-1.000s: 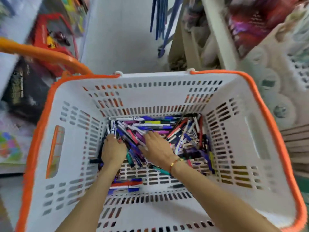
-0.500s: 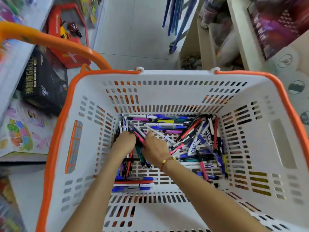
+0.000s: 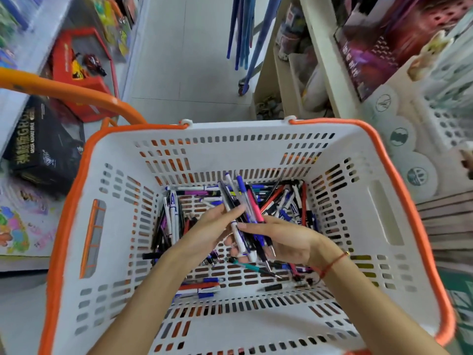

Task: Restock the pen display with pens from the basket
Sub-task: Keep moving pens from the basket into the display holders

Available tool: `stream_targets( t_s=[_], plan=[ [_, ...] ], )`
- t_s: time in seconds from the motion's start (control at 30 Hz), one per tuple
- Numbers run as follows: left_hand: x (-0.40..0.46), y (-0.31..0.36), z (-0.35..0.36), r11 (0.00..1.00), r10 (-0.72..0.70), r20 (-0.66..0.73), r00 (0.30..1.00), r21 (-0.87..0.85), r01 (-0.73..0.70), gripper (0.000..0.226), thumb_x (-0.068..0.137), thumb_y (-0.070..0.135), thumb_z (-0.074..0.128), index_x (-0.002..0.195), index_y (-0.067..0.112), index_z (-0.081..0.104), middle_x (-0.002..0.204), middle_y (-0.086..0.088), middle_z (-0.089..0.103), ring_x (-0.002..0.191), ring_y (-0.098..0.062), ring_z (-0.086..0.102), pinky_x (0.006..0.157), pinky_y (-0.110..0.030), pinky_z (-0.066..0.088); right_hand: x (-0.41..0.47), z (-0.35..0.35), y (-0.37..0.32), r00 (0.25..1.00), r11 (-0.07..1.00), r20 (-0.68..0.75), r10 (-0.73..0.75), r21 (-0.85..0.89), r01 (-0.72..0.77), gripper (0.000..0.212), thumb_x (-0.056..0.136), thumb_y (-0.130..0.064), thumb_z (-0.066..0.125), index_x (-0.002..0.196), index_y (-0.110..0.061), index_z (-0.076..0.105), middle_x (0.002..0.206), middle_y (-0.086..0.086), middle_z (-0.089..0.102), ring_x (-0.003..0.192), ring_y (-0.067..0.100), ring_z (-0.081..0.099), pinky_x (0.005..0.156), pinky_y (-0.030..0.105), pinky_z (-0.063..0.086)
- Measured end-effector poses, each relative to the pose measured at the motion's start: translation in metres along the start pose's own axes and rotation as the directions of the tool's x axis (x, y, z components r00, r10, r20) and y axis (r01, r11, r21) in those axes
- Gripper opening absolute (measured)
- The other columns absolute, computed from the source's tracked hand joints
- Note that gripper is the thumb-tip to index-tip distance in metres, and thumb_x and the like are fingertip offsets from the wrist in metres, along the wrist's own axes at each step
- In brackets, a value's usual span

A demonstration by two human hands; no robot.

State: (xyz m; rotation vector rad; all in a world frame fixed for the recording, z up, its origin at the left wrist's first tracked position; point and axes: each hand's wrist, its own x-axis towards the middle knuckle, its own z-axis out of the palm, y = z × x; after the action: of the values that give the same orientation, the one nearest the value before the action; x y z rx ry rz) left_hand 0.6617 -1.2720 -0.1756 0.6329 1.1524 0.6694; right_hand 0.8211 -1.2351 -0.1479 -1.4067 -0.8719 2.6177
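A white slotted basket (image 3: 384, 201) with an orange rim fills the view. Loose pens (image 3: 284, 201) in blue, red, pink, black and white lie across its floor. Both my hands are inside it, raised a little above the pile. My left hand (image 3: 204, 234) and my right hand (image 3: 286, 239) together hold a bundle of pens (image 3: 243, 213) that points away from me, my fingers curled round it from either side. A red cord circles my right wrist. The pen display is off to the right, blurred.
The basket's orange handle (image 3: 76, 93) arches at the upper left. Boxed toys (image 3: 43, 147) and a red box (image 3: 76, 73) line the left shelf. Cream shelving (image 3: 320, 73) with goods stands on the right. Grey floor (image 3: 192, 60) runs ahead, with blue poles (image 3: 243, 29).
My hands gathered pens from the pile on the basket floor and lifted them as one bundle. The view has also shifted.
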Motion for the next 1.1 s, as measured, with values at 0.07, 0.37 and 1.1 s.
stream_targets(
  t_s=[0.07, 0.37, 1.1],
  plan=[
    [-0.001, 0.001, 0.003, 0.999, -0.004, -0.022, 1.0, -0.044, 0.003, 0.015, 0.098, 0.037, 0.053, 0.105, 0.027, 0.062, 0.062, 0.008, 0.068, 0.047, -0.011, 0.046, 0.056, -0.028, 0.046, -0.002, 0.0, -0.002, 0.998, 0.999, 0.047, 0.042, 0.011, -0.042, 0.032, 0.094, -0.023, 0.058, 0.122, -0.006, 0.058, 0.11, 0.018, 0.07, 0.099, 0.027, 0.068, 0.084, 0.038, 0.058],
    [-0.002, -0.002, -0.007, 0.998, 0.03, -0.038, 0.999, -0.063, -0.032, 0.026, 0.097, 0.017, 0.054, 0.121, 0.01, 0.061, 0.116, -0.019, 0.068, 0.097, -0.034, 0.063, 0.092, -0.054, 0.048, -0.002, -0.009, -0.001, 0.999, 0.999, 0.022, 0.043, -0.016, -0.042, 0.035, 0.094, -0.003, 0.057, 0.129, -0.001, 0.054, 0.122, 0.019, 0.066, 0.108, 0.03, 0.067, 0.086, 0.038, 0.058],
    [0.011, -0.014, -0.017, 0.951, -0.047, -0.226, 0.973, -0.309, -0.026, 0.019, 0.098, 0.01, 0.052, 0.115, 0.007, 0.06, 0.111, -0.013, 0.07, 0.096, -0.017, 0.071, 0.09, -0.034, 0.055, 0.015, -0.006, 0.011, 0.95, 0.871, -0.218, -0.224, -0.482, 0.095, 0.009, 0.102, -0.023, 0.048, 0.096, -0.021, 0.055, 0.072, -0.003, 0.049, 0.053, -0.002, 0.051, 0.052, 0.016, 0.04]
  ],
)
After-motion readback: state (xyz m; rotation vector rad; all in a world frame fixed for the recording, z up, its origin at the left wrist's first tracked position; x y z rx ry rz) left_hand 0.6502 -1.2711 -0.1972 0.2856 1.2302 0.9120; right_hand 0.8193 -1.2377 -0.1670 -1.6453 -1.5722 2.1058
